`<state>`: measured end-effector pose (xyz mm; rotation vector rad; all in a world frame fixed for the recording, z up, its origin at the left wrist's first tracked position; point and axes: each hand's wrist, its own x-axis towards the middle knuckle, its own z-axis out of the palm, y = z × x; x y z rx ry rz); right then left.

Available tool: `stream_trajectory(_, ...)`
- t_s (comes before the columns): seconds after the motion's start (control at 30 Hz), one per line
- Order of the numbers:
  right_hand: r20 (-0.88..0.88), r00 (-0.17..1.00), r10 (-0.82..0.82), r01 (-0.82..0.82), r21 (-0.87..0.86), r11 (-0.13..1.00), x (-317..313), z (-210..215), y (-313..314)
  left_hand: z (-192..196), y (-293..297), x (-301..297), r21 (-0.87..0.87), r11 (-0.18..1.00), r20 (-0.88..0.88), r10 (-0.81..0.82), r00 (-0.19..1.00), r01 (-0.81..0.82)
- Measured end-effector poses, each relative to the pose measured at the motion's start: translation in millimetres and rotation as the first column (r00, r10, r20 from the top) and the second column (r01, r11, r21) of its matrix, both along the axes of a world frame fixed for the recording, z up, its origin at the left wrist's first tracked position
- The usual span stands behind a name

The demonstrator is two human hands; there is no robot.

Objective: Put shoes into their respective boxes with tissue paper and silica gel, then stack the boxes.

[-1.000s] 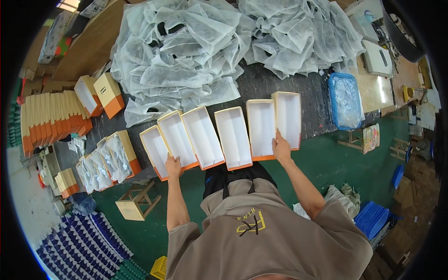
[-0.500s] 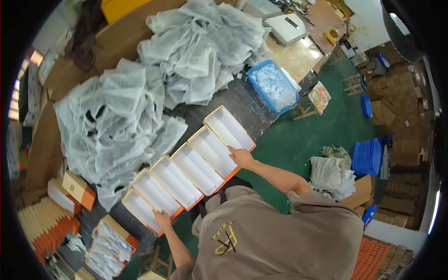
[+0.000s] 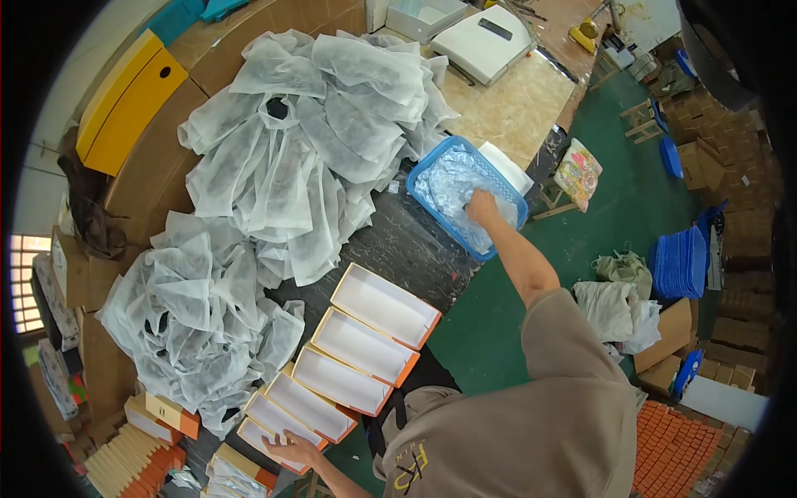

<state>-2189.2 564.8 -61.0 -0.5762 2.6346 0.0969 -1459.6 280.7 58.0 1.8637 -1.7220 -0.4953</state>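
Note:
A slanting row of several open shoebox-like cardboard boxes (image 3: 355, 342), white inside with orange ends, lies along the near edge of the dark table. My left hand (image 3: 292, 449) rests over the nearest boxes at the row's lower left, its fingers spread and holding nothing. Farther right, my right hand (image 3: 481, 207) reaches into a blue plastic basket (image 3: 440, 222). Its fingers are curled down into the clear plastic packets (image 3: 448, 176) that fill the basket; what they grip is hidden.
Two big heaps of white fabric bags (image 3: 282, 166) cover the table's far left. A white scale-like device (image 3: 483, 41) stands beyond the basket. More orange-ended boxes (image 3: 137, 465) are stacked lower left. A stool with a patterned cushion (image 3: 577, 176) stands on the green floor to the right.
My right hand has left the boxes and moved up into the blue basket. The left hand has loosened from a box edge and spread its fingers. The boxes now sit closer together.

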Motion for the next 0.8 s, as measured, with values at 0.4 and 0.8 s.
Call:
stream_trajectory(0.4,-0.033,0.925,-0.379,0.348,-0.328,0.878,14,-5,-37,53,21,-143,0.087,0.977,-0.198,-0.175,0.964,0.195)
stream_trajectory(0.8,0.197,0.918,-0.344,0.391,-0.587,0.709,-1,63,40,63,40,-199,0.073,0.947,-0.354,-0.269,0.896,0.313)
